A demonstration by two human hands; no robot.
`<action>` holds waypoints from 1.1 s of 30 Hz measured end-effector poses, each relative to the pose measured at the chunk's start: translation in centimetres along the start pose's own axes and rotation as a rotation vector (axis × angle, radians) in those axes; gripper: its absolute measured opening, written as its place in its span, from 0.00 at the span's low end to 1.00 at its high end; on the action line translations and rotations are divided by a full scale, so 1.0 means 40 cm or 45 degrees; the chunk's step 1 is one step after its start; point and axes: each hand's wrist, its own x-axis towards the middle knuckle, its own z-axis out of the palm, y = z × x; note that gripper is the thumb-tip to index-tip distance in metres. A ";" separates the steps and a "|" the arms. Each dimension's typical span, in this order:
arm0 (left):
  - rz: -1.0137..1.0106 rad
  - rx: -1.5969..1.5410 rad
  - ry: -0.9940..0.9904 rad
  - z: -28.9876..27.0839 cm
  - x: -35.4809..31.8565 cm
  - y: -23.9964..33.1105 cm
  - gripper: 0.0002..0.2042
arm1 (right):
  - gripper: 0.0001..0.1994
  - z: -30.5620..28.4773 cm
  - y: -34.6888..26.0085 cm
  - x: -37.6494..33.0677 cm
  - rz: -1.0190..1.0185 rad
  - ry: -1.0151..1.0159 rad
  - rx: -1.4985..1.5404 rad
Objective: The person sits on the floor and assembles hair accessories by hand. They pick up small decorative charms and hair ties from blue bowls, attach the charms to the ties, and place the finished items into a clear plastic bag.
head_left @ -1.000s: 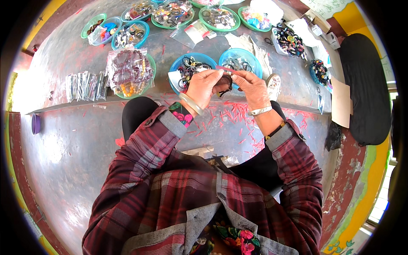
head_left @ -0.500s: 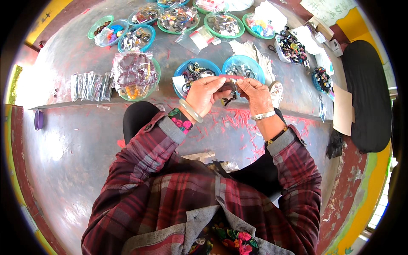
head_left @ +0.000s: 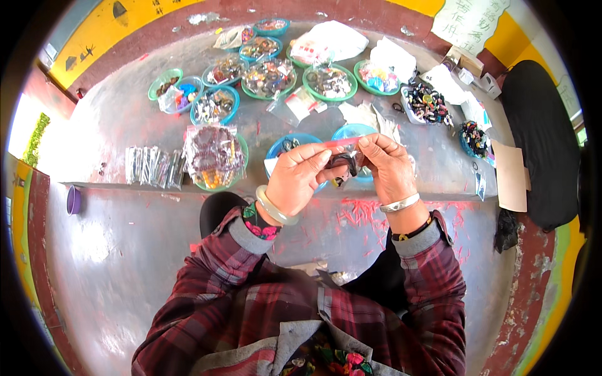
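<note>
A small clear plastic bag (head_left: 359, 164) with a red strip (head_left: 340, 143) along its top edge is held up in front of me. Dark, cord-like pieces (head_left: 339, 164) show in or behind it; I cannot tell exactly what they are. My left hand (head_left: 291, 185) pinches the strip's left end between thumb and forefinger, its other fingers curled by the dark pieces. My right hand (head_left: 392, 175) pinches the bag's upper right corner, fingers closed. Just behind the hands stand two blue baskets, the left basket (head_left: 271, 152) and the right basket (head_left: 351, 130), both partly covered by them.
Several green and blue baskets of small packets, among them a green basket (head_left: 330, 95), stand farther back. At left lie bagged beads (head_left: 213, 156) and a row of slim packets (head_left: 153, 168). Red scraps (head_left: 360, 213) litter the floor below the ledge. A cardboard sheet (head_left: 511, 178) leans at right.
The view has tilted up, showing more of the far wall. Both hands still hold the bag and red strip, now covering more of the two near blue baskets.
</note>
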 end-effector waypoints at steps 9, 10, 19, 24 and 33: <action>0.034 0.241 0.128 0.042 0.079 -0.023 0.11 | 0.06 -0.038 -0.089 -0.008 -0.970 0.452 -1.174; -0.017 0.289 0.152 0.045 0.082 -0.028 0.11 | 0.06 -0.036 -0.085 -0.013 -1.055 0.409 -1.232; 0.139 0.575 -0.011 0.035 0.080 -0.115 0.12 | 0.07 -0.050 -0.019 -0.001 -1.228 0.174 -1.616; 0.251 0.681 0.051 0.053 0.087 -0.127 0.11 | 0.06 -0.058 -0.017 -0.002 -1.251 0.134 -1.701; 0.232 0.914 -0.009 0.038 0.090 -0.112 0.11 | 0.08 -0.043 -0.017 -0.011 -1.278 0.111 -1.820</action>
